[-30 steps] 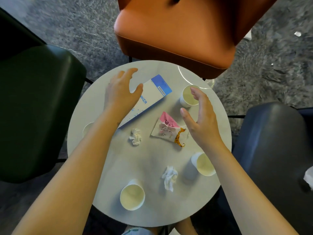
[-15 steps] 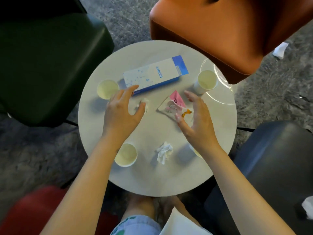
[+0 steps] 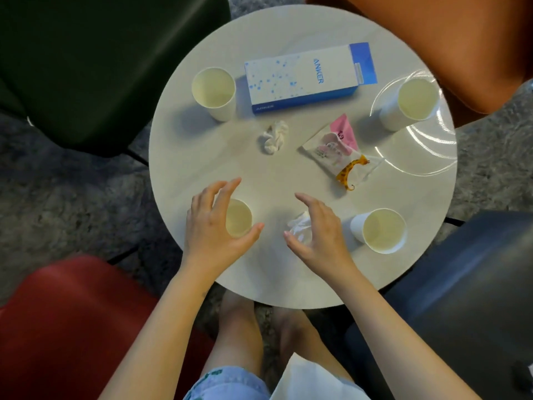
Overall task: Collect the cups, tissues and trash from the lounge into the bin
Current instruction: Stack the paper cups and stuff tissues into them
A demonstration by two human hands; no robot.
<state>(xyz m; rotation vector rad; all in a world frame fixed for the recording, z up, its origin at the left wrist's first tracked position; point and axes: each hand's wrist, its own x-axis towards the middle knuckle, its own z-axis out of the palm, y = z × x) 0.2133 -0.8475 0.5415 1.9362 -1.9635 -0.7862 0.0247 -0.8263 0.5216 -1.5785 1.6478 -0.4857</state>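
Round pale table (image 3: 219, 157) on mottled grey carpet (image 3: 72, 197), ringed by four padded seats: dark green chair (image 3: 101, 67) at far left, orange chair (image 3: 461, 39) at far right, red chair (image 3: 72, 327) near left, navy chair (image 3: 461, 298) near right

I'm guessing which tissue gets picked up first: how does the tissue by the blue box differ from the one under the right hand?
The far tissue lies fully uncovered, no hand near it; the near tissue is partly hidden under the arched right hand. The far tissue looks tightly balled; the near tissue looks looser. Both are white, crumpled, on the table.
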